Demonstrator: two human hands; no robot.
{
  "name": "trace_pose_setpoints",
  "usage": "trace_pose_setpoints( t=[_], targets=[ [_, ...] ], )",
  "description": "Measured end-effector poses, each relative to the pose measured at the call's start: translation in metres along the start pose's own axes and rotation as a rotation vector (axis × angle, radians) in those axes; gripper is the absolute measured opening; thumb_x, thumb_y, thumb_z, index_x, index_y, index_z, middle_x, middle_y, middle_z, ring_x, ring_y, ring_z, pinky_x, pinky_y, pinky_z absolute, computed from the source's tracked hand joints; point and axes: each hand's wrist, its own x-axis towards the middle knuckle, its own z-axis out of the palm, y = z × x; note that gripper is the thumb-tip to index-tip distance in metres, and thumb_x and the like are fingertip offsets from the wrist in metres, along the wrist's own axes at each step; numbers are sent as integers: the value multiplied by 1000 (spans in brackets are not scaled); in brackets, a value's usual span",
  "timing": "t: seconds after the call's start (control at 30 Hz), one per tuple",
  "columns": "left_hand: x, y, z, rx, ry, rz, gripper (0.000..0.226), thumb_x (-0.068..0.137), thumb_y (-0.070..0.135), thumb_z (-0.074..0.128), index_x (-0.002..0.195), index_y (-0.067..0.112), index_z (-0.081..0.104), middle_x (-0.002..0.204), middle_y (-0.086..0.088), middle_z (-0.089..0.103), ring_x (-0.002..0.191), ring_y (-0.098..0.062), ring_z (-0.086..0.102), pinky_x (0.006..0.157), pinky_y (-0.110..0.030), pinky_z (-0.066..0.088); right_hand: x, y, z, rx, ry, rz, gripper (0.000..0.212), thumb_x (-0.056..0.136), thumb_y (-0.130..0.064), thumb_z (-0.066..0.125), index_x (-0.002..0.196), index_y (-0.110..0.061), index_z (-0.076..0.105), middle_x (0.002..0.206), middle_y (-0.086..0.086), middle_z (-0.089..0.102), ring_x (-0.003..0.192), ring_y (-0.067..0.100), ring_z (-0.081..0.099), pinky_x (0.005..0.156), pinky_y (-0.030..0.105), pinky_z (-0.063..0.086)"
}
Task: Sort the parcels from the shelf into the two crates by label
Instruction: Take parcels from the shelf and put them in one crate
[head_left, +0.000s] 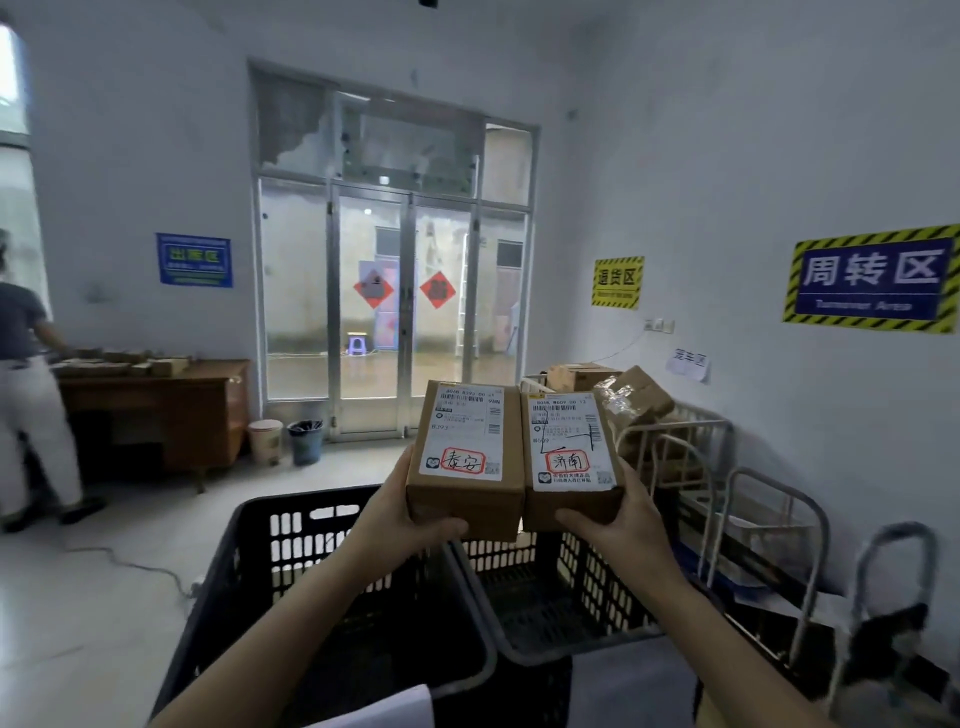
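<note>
I hold two brown cardboard parcels side by side in front of me, above two black slotted crates. My left hand (410, 512) grips the left parcel (465, 452) from below; its white label carries a red-circled handwritten mark. My right hand (618, 519) grips the right parcel (569, 457) the same way, with a different red-circled mark on its label. The left crate (291, 525) lies under my left arm. The right crate (576, 582) sits just beyond it, to the right. I cannot see any parcels inside either crate.
Metal trolleys (769, 519) and a stack of loose cartons (623, 400) crowd the right wall. A wooden desk (156, 405) with parcels stands at the left, where a person (26, 395) is working. Two bins (285, 441) sit by the glass doors. A cable (130, 564) runs across the floor.
</note>
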Motion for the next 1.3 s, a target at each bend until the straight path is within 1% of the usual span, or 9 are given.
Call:
trace_pose_setpoints(
  t=[0.1, 0.2, 0.37, 0.57, 0.7, 0.87, 1.0, 1.2, 1.3],
  targets=[
    [0, -16, -19, -54, -48, -118, 78, 71, 52, 67, 138, 37, 28, 125, 17, 53, 111, -2, 55, 86, -19, 50, 5, -2, 22, 70, -85, 36, 65, 70, -32, 79, 122, -37, 41, 117, -10, 55, 106, 3, 54, 84, 17, 43],
    [11, -34, -37, -168, 64, -336, 54, 79, 69, 51, 124, 41, 46, 124, 9, 58, 104, -7, 59, 87, -36, 54, 10, -7, 40, 159, -136, 74, 47, 71, -51, 60, 112, -47, 38, 111, -19, 54, 104, -4, 51, 81, 14, 39],
    [1, -47, -44, -304, 148, -386, 54, 78, 53, 54, 127, 36, 42, 117, 2, 58, 103, -24, 62, 80, -36, 54, 33, 13, 63, 242, -174, 170, 49, 75, -64, 47, 120, -44, 39, 116, -12, 58, 113, 17, 54, 102, 45, 42],
    [16, -59, -52, -326, 223, -411, 39, 94, 27, 48, 131, 35, 38, 116, -2, 57, 103, -24, 60, 81, -35, 52, 67, 28, 85, 236, -237, 206, 34, 91, -37, 52, 122, -33, 38, 110, -2, 58, 107, 22, 57, 96, 50, 47],
    [32, -73, -57, -281, 296, -456, 46, 94, 31, 48, 137, 38, 35, 118, 1, 57, 104, -24, 60, 88, -40, 51, 100, 41, 105, 231, -311, 185, 49, 91, -37, 51, 135, -26, 31, 116, 4, 56, 109, 23, 55, 98, 49, 46],
    [51, -91, -53, -271, 347, -465, 53, 92, 33, 51, 141, 40, 32, 120, -2, 57, 104, -26, 61, 89, -41, 52, 130, 56, 120, 308, -389, 150, 47, 95, -26, 47, 138, -20, 30, 112, -3, 54, 94, 3, 54, 90, 31, 43],
    [59, -103, -46, -323, 385, -477, 72, 76, 38, 67, 140, 41, 34, 123, -2, 57, 108, -25, 59, 83, -36, 51, 151, 75, 130, 342, -452, 150, 49, 95, -25, 47, 141, -22, 29, 116, -3, 56, 112, 20, 55, 104, 47, 41],
    [57, -119, -50, -298, 503, -499, 68, 73, 40, 59, 138, 36, 38, 123, -4, 58, 108, -26, 60, 74, -31, 55, 164, 88, 160, 455, -531, 213, 37, 94, -21, 48, 130, -25, 37, 110, -3, 60, 100, 13, 61, 95, 40, 48],
    [52, -125, -61, -302, 605, -526, 50, 87, 30, 58, 134, 23, 44, 117, -5, 61, 105, -25, 60, 75, -31, 54, 164, 86, 184, 505, -566, 251, 33, 94, -19, 47, 125, -27, 37, 108, -2, 61, 99, 16, 61, 93, 38, 49]
  ],
)
